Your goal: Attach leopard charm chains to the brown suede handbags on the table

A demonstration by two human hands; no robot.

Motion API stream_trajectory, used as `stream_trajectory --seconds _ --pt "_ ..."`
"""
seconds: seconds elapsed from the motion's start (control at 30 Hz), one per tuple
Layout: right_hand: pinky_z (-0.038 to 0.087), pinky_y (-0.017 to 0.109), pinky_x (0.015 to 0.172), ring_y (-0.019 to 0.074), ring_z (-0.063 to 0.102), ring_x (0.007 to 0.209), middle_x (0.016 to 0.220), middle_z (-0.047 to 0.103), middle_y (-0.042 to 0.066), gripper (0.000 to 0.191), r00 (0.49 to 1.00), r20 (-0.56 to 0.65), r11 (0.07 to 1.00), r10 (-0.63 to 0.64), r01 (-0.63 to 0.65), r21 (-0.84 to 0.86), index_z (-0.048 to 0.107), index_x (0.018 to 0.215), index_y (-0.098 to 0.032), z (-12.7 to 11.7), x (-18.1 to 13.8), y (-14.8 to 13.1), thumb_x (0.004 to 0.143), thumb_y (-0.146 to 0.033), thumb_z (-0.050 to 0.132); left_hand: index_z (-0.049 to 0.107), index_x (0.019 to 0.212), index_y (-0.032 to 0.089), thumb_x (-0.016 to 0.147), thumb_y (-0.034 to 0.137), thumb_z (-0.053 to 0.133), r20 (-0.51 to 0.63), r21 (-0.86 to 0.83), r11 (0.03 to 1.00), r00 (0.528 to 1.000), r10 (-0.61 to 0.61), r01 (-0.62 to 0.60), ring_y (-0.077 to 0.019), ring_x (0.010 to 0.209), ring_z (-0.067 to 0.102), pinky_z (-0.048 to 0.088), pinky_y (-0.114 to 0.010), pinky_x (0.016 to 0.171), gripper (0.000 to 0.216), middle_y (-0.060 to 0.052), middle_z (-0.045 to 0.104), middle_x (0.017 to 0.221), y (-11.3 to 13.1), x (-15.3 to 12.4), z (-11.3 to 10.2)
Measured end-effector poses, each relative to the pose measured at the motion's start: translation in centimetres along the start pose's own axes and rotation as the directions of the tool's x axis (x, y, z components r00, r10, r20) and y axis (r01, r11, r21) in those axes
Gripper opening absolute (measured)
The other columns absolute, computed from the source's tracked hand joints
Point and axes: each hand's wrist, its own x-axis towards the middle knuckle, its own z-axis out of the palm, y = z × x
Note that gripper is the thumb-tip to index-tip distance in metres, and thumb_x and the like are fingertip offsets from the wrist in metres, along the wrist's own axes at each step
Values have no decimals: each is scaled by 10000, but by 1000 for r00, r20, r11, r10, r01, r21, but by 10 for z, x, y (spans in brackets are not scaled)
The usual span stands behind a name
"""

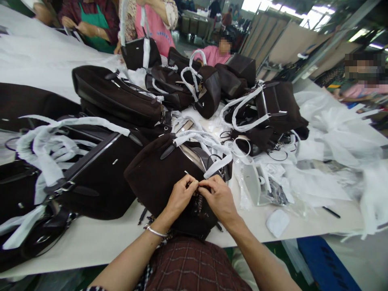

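Observation:
A dark brown handbag (157,173) lies on the white table (100,242) right in front of me, its handles wrapped in white paper. My left hand (181,195) and my right hand (218,198) meet at the bag's near edge. Both hands have their fingers pinched together on a small metal fitting of the bag (197,190); most of that fitting is hidden by my fingers. A silver bangle (155,231) sits on my left wrist.
Several more dark handbags with white-wrapped handles (115,95) are piled across the table. Clear plastic bags and white paper (318,178) lie to the right, with a black pen (331,211). Other people in aprons (97,20) work at the far side.

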Motion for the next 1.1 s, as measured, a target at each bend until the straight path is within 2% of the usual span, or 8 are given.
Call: stream_trajectory --seconds 0.17,0.3,0.43,0.5,0.57,0.67,0.87,1.1 --pt "464 286 750 157 591 797 850 576 28 126 991 -40 986 -131 126 -108 713 902 -219 4 -5 6 917 -230 588 588 718 175 855 362 618 -40 -21 1000 999 -10 10 -110 670 509 388 -214 638 234 44 571 687 2 -2 2" --pt "462 300 764 168 578 823 870 560 40 141 988 -49 986 -147 142 -89 670 887 -203 5 -6 9 935 -205 538 639 770 169 810 336 672 4 -121 992 999 -41 41 -112 683 542 411 -209 635 175 33 616 722 -1 -3 3" --pt "464 305 800 172 583 899 933 585 44 100 993 -83 990 -86 94 105 624 834 -203 -2 -2 11 913 -200 564 680 878 163 784 271 675 71 -227 967 993 -98 112 -127 722 597 465 -221 672 143 5 666 787 -9 -1 2" --pt "475 296 811 169 597 950 1048 606 56 93 998 -55 974 -24 36 223 627 813 -202 -8 0 11 896 -213 587 678 901 157 777 267 671 103 -293 939 982 -158 182 -141 715 623 494 -240 667 166 -10 682 787 -12 1 2" --pt "489 287 788 162 615 940 1124 611 61 101 1000 1 965 30 -29 261 639 765 -199 -13 0 9 862 -217 619 665 890 154 771 278 675 125 -348 908 971 -203 235 -149 694 636 511 -253 651 172 -15 685 766 -13 2 3" --pt "501 291 760 162 636 894 1106 630 69 121 999 13 982 51 -52 184 636 684 -189 -13 0 8 804 -173 642 656 862 151 766 260 675 109 -369 901 973 -202 228 -137 689 629 504 -243 659 147 -11 678 758 -13 3 4" --pt "509 347 872 212 647 995 1104 645 111 147 996 -41 994 -76 73 -78 621 652 -177 2 2 5 775 -98 599 666 860 162 770 221 652 55 -318 938 990 -128 139 -130 728 603 466 -231 693 109 4 664 777 -16 2 4" --pt "531 360 835 214 663 934 1099 661 110 176 999 -14 991 -46 44 -129 624 619 -185 3 8 0 759 -85 589 685 859 175 789 202 613 24 -171 984 999 -40 43 -165 821 620 457 -268 784 104 -13 694 849 -12 -3 0"
